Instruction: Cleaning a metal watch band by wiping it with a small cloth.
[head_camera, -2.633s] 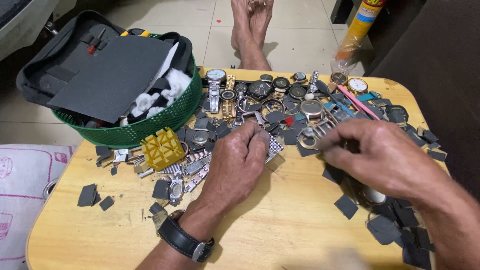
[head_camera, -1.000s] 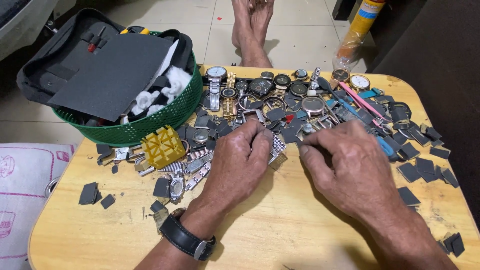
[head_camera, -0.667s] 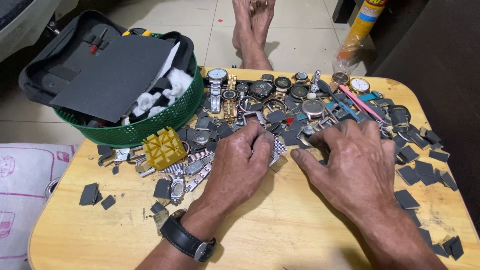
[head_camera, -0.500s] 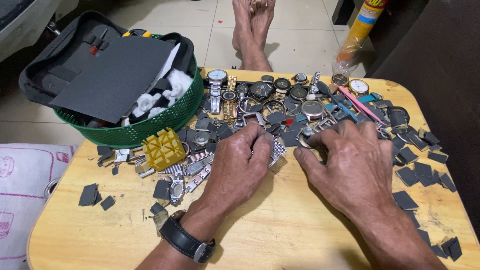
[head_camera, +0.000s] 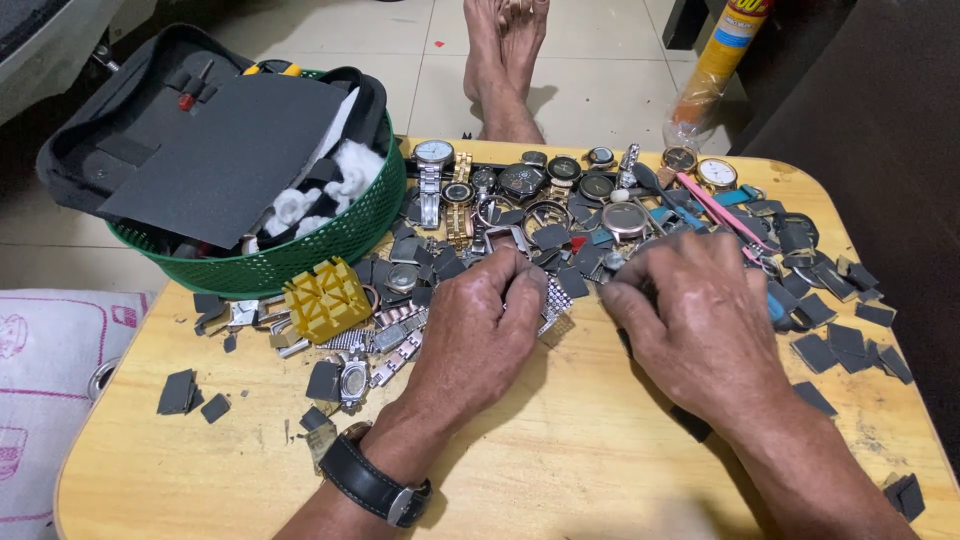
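While both hands are laid knuckles-up on the wooden table, a silver mesh watch band is covered in part by the left hand, whose fingers are curled down over it; only the band's right edge is seen past the knuckles. The right hand is set just beside it, fingers bent toward the same spot, with a narrow gap left between the two hands. Whether the band is pinched by either hand cannot be told, since the fingertips are hidden beneath the hands. A black-strapped wristwatch is worn on the left wrist.

Beyond the knuckles, a dense heap of watches and loose watch parts is spread across the far half of the table (round dials in silver, gold and black, several with metal bracelets). Small dark foam squares are scattered among them and along the right edge, and a few more lie near the left edge. A yellow plastic block is placed left of the left hand, beside some loose bracelet links. A green basket is stood at the table's far left corner, with a black case and white wadding held in it. A pink-handled tool is laid among the watches at the right. Bare feet are seen on the tiled floor beyond the table.
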